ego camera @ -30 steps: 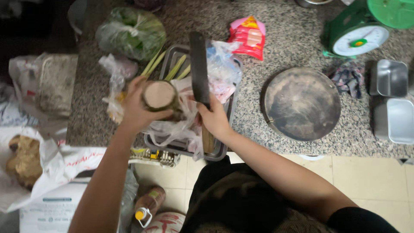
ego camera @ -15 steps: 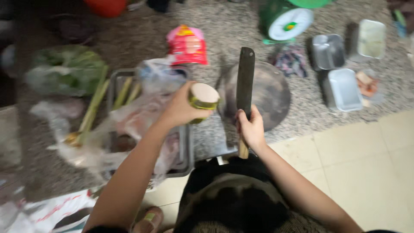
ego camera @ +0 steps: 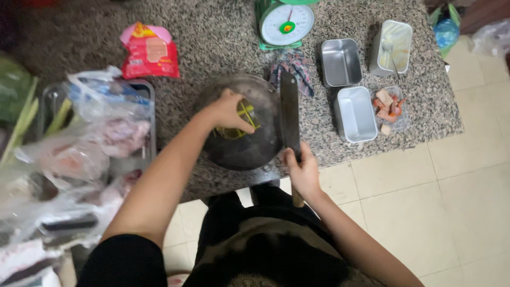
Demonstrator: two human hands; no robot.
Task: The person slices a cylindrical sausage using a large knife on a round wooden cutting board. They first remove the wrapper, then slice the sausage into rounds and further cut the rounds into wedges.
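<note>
My left hand [ego camera: 229, 110] grips a leaf-wrapped roll [ego camera: 243, 119] tied with yellow-green strips and presses it onto a round dark chopping board [ego camera: 241, 149] on the granite counter [ego camera: 212, 48]. My right hand [ego camera: 303, 169] holds the wooden handle of a long dark cleaver [ego camera: 289, 114], whose blade points away from me along the board's right edge, just right of the roll.
Left of the board a metal tray [ego camera: 139, 87] holds plastic bags with meat and green stalks. A red snack packet [ego camera: 146, 50], a green dial scale [ego camera: 287, 22], a patterned cloth [ego camera: 292, 66], two empty metal boxes [ego camera: 353, 114], a box of meat pieces [ego camera: 390, 106] and another with a spoon [ego camera: 393, 45] lie beyond.
My view has swung right from the tray to the chopping board. My left hand carried the wrapped roll over and set it down on the board; my right hand brought the cleaver alongside.
</note>
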